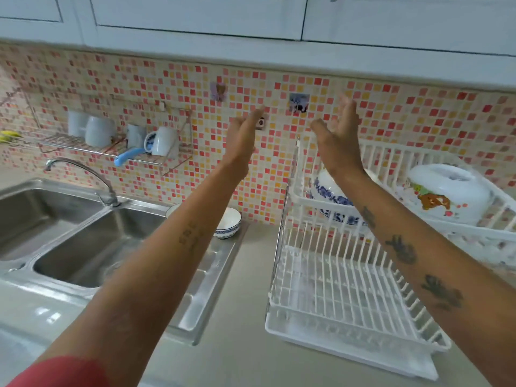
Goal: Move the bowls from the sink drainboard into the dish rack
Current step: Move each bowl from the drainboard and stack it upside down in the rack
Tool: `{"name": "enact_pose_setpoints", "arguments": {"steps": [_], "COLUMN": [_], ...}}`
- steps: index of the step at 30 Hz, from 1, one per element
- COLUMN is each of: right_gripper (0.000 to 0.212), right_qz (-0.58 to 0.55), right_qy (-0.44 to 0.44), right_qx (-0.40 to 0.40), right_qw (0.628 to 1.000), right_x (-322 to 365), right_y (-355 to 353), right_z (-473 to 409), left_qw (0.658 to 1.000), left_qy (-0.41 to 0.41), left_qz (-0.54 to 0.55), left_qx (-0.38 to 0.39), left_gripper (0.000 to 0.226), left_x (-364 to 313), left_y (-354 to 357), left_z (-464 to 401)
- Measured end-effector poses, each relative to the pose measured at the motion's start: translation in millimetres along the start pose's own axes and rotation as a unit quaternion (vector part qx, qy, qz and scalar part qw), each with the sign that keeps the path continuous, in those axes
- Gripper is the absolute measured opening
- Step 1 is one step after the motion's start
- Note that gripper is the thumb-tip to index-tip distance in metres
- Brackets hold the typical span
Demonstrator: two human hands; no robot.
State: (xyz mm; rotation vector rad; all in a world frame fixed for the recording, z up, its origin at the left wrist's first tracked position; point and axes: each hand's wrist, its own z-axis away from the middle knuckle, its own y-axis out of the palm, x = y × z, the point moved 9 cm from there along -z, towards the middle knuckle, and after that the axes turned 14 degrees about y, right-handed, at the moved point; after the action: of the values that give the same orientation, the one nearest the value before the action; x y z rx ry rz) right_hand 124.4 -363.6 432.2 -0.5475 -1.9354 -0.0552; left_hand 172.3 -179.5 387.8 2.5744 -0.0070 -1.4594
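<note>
Stainless-steel double sink occupies the left side, with a curved chrome faucet behind it and a wire wall shelf of white mugs above. On the ribbed steel drainboard at the sink's right end, a white bowl with a blue patterned base sits upright near the mosaic tile wall; a second white rim just left of it is mostly hidden by the forearm. Left hand is raised in front of the tiles, fingers extended and loosely together, holding nothing. Right hand is raised alongside, fingers spread wide, also empty. White plastic two-tier dish rack stands on the counter at right; its upper tier holds a blue-and-white bowl and a white floral lidded dish.
</note>
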Motion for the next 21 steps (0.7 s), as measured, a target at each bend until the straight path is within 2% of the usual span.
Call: {"name": "enact_pose_setpoints", "arguments": {"steps": [2,4,7,10,15,21], "right_gripper": [0.067,0.067,0.065,0.061,0.056,0.051], "right_qz": [-0.001,0.006,0.006,0.006,0.031,0.072], "right_qy": [-0.041,-0.061,-0.044,0.015,0.128,0.271], "right_qx": [0.019,0.059,0.134,0.187,0.250,0.262], "right_qw": [0.999,0.996,0.990,0.982,0.959,0.923], "right_x": [18,27,22,0,-58,-152], "right_y": [34,71,129,183,265,325], "right_z": [7,12,16,15,7,-4], "left_qw": [0.999,0.998,0.994,0.988,0.981,0.958], "left_qy": [-0.001,-0.026,-0.067,-0.109,-0.164,-0.270], "left_qz": [-0.016,-0.022,-0.015,-0.010,-0.037,-0.026], "left_qx": [-0.036,-0.051,-0.080,-0.109,-0.102,-0.095], "left_gripper": [0.032,0.053,0.058,0.059,0.062,0.071], "left_x": [10,25,50,79,130,210], "left_y": [-28,-56,-100,-141,-196,-243], "left_z": [-5,-8,-12,-18,-25,-20]}}
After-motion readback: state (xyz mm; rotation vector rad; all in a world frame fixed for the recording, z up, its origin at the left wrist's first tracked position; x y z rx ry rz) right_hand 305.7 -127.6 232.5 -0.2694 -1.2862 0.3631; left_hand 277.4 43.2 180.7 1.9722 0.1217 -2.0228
